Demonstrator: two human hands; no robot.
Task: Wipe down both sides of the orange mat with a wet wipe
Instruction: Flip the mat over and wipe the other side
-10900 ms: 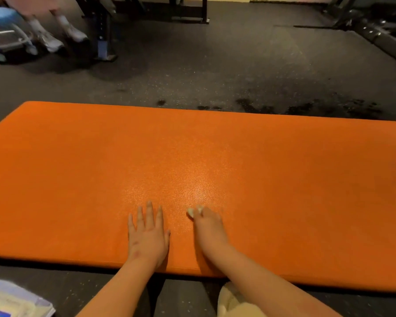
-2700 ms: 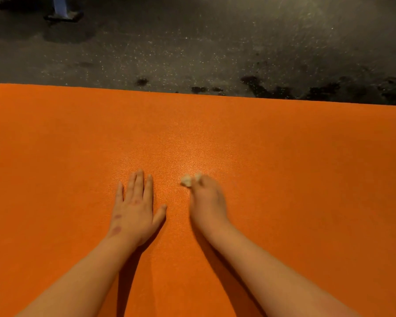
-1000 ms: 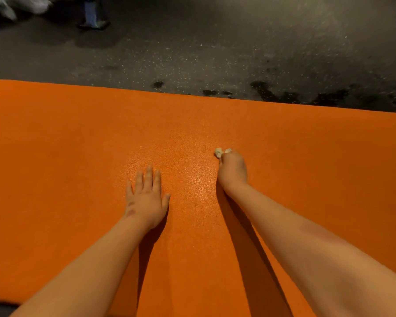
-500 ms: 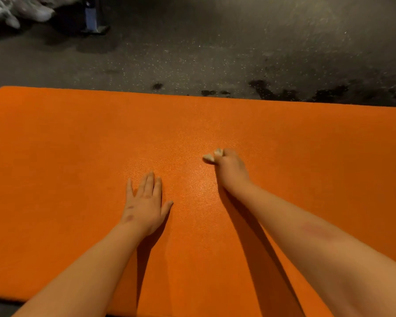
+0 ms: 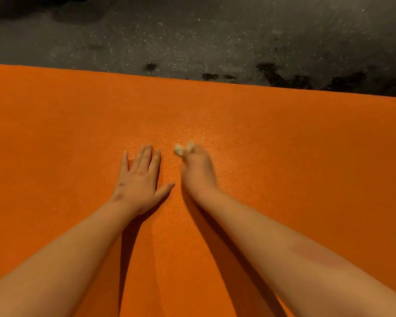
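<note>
The orange mat (image 5: 295, 145) lies flat on the floor and fills most of the view. My left hand (image 5: 138, 179) rests palm down on it, fingers straight and spread. Just to its right, my right hand (image 5: 198, 169) holds a small, bunched-up white wet wipe (image 5: 183, 149) against the mat; only two bits of the wipe stick out past the fingers. The two hands are a short gap apart near the middle of the mat.
Beyond the mat's far edge is dark speckled rubber floor (image 5: 192, 37) with several dark wet patches (image 5: 306, 81) at the right.
My right hand with the wipe has slid left and back toward me, ending next to my left hand. The view has tilted down, hiding the objects at top left.
</note>
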